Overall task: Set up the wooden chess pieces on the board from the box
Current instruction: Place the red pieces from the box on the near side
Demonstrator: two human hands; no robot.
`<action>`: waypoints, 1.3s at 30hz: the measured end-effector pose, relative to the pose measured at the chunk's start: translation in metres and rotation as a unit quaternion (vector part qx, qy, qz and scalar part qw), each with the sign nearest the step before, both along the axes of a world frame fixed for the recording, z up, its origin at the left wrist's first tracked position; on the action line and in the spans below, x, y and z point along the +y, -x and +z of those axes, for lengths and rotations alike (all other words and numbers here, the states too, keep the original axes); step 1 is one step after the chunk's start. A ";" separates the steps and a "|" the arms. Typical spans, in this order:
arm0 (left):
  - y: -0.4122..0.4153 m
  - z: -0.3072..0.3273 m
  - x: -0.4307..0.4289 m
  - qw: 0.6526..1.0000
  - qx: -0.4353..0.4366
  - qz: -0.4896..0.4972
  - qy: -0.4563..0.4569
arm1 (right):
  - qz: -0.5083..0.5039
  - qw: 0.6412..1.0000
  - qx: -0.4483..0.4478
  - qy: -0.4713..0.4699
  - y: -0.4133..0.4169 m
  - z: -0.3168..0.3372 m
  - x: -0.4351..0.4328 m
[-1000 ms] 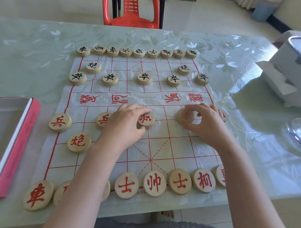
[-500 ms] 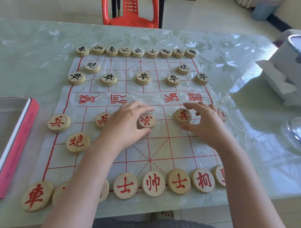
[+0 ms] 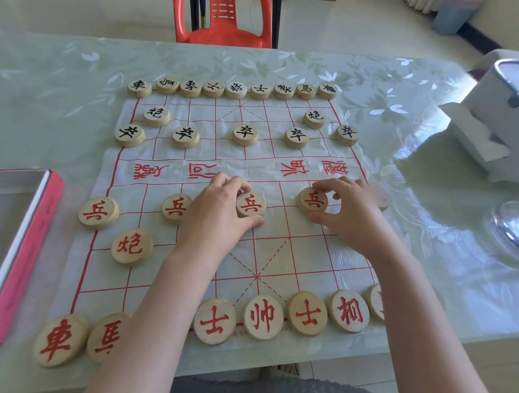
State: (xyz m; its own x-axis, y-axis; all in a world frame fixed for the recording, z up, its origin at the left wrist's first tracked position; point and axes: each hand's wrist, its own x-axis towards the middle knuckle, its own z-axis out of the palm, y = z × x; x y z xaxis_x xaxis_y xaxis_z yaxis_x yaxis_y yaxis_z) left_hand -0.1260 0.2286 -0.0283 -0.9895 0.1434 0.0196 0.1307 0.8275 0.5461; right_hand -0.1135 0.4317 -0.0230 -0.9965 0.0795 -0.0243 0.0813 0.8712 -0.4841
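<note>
Tabletop (image 3: pixel 57 94) under a pale green flowered cover carries everything we see. On it lies the board (image 3: pixel 284 254), a thin white sheet with red lines, and at the left edge sits the box (image 3: pixel 27 248) with its pink side. Black-marked pieces (image 3: pixel 236 90) fill the far row; red-marked pieces (image 3: pixel 263 316) stand in the near row. Our left hand (image 3: pixel 215 215) pinches the middle soldier piece (image 3: pixel 250 204) between thumb and fingers, and it lies flat on the board. Our right hand (image 3: pixel 353 213) closes around another soldier piece (image 3: pixel 313 199), fingertips touching its rim, thumb just below it.
</note>
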 end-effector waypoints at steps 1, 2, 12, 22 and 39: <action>0.000 0.000 0.000 1.000 -0.001 0.001 -0.001 | 0.000 1.000 -0.001 0.000 0.000 0.000 0.000; 0.000 0.000 0.000 1.000 -0.001 0.003 -0.004 | 0.000 1.000 -0.003 0.001 0.000 0.000 0.000; 0.001 -0.001 0.000 1.000 0.004 0.004 -0.003 | 0.009 1.000 -0.011 0.008 -0.002 0.003 0.001; 0.000 -0.001 0.001 1.000 0.007 0.005 -0.001 | 0.020 1.000 -0.018 0.005 -0.003 0.004 0.003; -0.002 0.011 0.010 0.998 0.057 -0.013 0.009 | -0.076 0.993 0.052 0.077 -0.013 0.026 0.038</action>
